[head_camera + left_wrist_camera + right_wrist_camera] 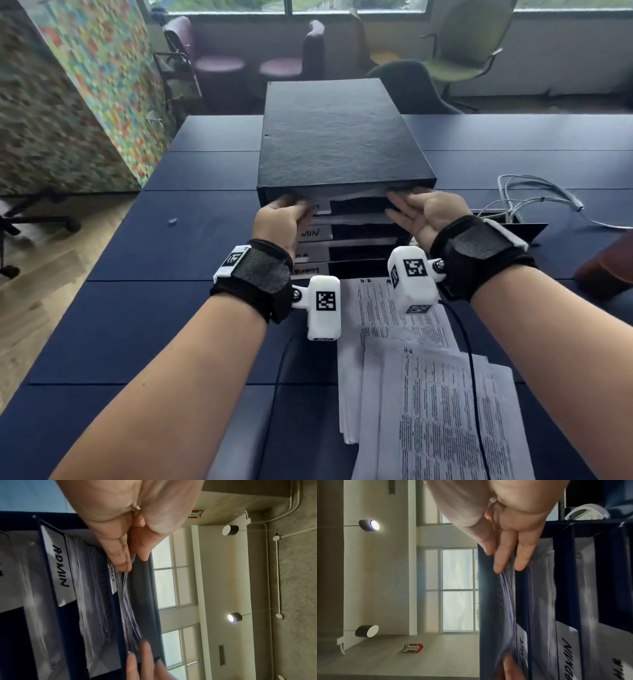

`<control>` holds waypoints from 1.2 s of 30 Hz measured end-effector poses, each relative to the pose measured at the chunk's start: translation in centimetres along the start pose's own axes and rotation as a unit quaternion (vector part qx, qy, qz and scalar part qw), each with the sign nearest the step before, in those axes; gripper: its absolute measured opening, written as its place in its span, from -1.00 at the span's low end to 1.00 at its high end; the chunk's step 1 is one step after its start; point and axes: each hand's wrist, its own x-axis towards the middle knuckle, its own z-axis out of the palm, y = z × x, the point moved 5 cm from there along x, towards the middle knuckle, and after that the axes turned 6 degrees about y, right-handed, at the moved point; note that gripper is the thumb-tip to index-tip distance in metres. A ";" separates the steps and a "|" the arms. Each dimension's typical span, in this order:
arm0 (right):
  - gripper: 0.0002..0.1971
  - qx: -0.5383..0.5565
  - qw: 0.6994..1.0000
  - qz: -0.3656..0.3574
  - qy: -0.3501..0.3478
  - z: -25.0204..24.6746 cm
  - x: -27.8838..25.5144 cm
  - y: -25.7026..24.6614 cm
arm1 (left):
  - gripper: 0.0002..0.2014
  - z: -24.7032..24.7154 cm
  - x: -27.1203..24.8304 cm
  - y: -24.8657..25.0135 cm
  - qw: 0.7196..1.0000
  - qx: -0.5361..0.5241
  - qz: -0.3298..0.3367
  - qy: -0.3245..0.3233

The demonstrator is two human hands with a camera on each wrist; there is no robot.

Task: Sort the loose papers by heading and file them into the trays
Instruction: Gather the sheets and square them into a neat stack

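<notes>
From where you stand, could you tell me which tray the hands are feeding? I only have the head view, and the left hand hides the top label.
Observer: The left wrist view shows the tray under the papers is the one directly above the ADMIN tray; its own label is too blurred to read.
Operator: Thank you. Are the sheets fully in?
Observer: Not yet; the right wrist view shows the right hand with straight fingers against their protruding edges.
Operator: And the left hand?
Observer: The left hand pinches the sheets' corner.
</notes>
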 end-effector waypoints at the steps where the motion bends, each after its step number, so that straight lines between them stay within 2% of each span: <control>1: -0.70 0.003 1.000 -0.006 0.002 0.3 0.3 -0.1 | -0.84 0.1 0.5 -0.1 1.000 0.018 0.007 0.000; 4: -0.67 -0.016 1.000 -0.014 -0.013 1.0 0.7 0.0 | -0.73 0.1 1.8 -0.2 0.998 0.052 0.019 0.012; 7: -0.68 -0.019 0.999 -0.007 -0.026 0.9 0.8 0.2 | -0.71 0.0 2.8 -0.5 0.994 0.109 0.019 0.011; 8: -0.70 -0.022 0.999 -0.004 -0.036 0.7 0.6 0.2 | -0.71 -0.1 2.8 -0.6 0.995 0.099 0.016 0.007; 11: -0.78 -0.054 0.996 0.012 -0.072 -0.7 -0.2 0.5 | -0.76 -0.2 1.3 -1.3 0.999 -0.002 0.001 -0.042; 14: -0.78 -0.161 0.983 0.012 -0.089 -3.8 -1.0 1.7 | -0.66 -1.0 -0.9 -3.4 0.994 0.061 -0.025 -0.088; 16: -0.78 -0.292 0.953 0.002 -0.084 -6.5 -1.5 3.1 | -0.67 -2.0 -2.5 -5.6 0.985 0.131 -0.057 -0.093; 17: -0.78 -0.367 0.927 0.000 -0.082 -8.1 -1.6 4.0 | -0.69 -2.4 -3.4 -7.0 0.979 0.164 -0.079 -0.097; 19: -0.75 -0.508 0.858 0.003 -0.081 -11.4 -2.1 5.9 | -0.72 -3.2 -5.0 -10.1 0.958 0.234 -0.125 -0.109; 22: -0.68 -0.671 0.736 0.018 -0.085 -15.8 -3.4 8.5 | -0.74 -4.5 -6.7 -14.8 0.913 0.353 -0.162 -0.126; 24: -0.60 -0.719 0.689 0.028 -0.081 -18.0 -4.6 10.0 | -0.76 -5.3 -7.8 -17.3 0.886 0.410 -0.175 -0.126; 26: -0.52 -0.738 0.670 0.030 -0.068 -19.7 -5.4 11.0 | -0.77 -5.8 -8.8 -19.1 0.878 0.419 -0.198 -0.117; 29: -0.43 -0.758 0.649 0.018 -0.062 -21.2 -6.4 12.0 | -0.78 -5.6 -10.0 -20.3 0.890 0.394 -0.212 -0.087; 33: -0.42 -0.775 0.628 -0.024 -0.066 -21.6 -7.7 12.2 | -0.79 -5.2 -11.2 -20.8 0.893 0.402 -0.190 -0.072; 36: -0.50 -0.783 0.617 -0.055 -0.058 -21.7 -8.3 12.1 | -0.83 -4.7 -11.8 -21.2 0.884 0.436 -0.141 -0.087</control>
